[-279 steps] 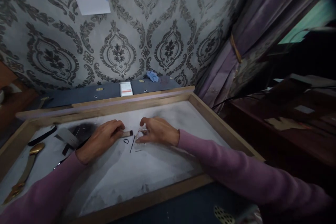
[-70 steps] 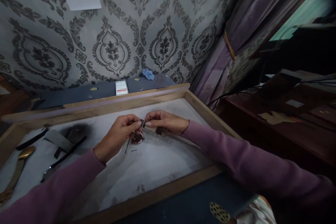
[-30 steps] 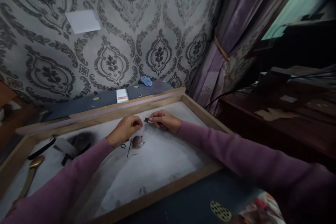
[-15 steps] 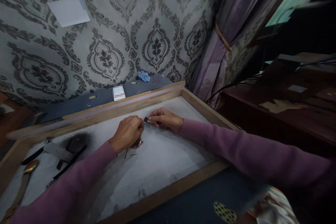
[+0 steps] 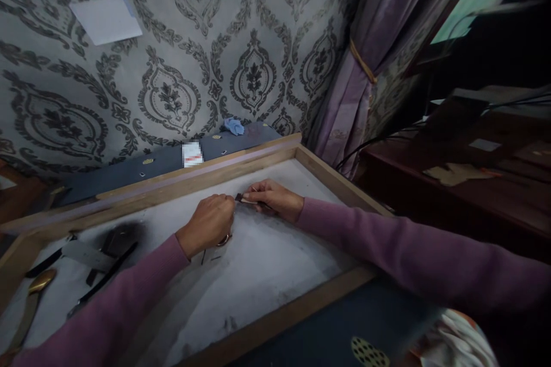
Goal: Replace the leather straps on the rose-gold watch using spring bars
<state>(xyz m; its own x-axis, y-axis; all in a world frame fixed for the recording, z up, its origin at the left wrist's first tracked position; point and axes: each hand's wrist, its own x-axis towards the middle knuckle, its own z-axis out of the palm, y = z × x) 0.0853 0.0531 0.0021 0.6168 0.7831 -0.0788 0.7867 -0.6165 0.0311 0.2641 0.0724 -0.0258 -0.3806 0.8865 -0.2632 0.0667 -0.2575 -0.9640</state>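
Observation:
My left hand is closed, knuckles up, over the white surface inside a wooden frame; what its fingers hold is hidden. A round metallic object shows just below it. My right hand pinches a small dark piece, close beside the left fingers. A thin light-coloured strip lies along the right fingertips. Two thin dark bits rest on the white surface below my left hand.
Inside the frame at left lie a gold-coloured spoon-like object, a grey flat piece and black strips. Behind the frame are a blue crumpled cloth and a small white packet. A dark red table stands at right.
The view has shifted slightly. My left hand has turned a little, and less of the round metallic object shows under it. My right hand keeps its pinch on the dark piece.

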